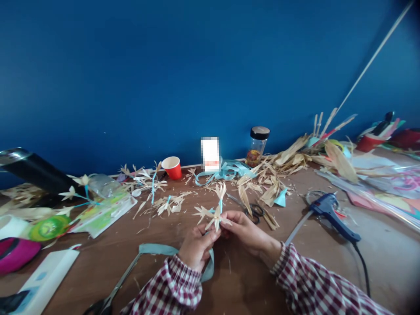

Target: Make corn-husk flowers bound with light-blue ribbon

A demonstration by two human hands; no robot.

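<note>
Near the table's middle, my left hand (199, 246) and my right hand (244, 231) meet at a corn husk flower (215, 214) with pale pointed petals. Its upper bloom stands on a short stem wrapped in light blue. Both hands have their fingers pinched around the lower part of it, and the fingers hide what is between them. A light blue ribbon (159, 249) runs beneath my left hand and curls out by the wrist. Scissors (114, 284) lie to the lower left with their blades toward the ribbon. Behind my right hand lies a second pair of scissors (256, 213).
A blue glue gun (334, 216) with a black cord lies at right. Dried husks (275, 175), coiled ribbon (234, 169), a lidded jar (257, 146) and a red paper cup (172, 168) line the blue wall. At left are a black bottle (39, 170) and a power strip (49, 278).
</note>
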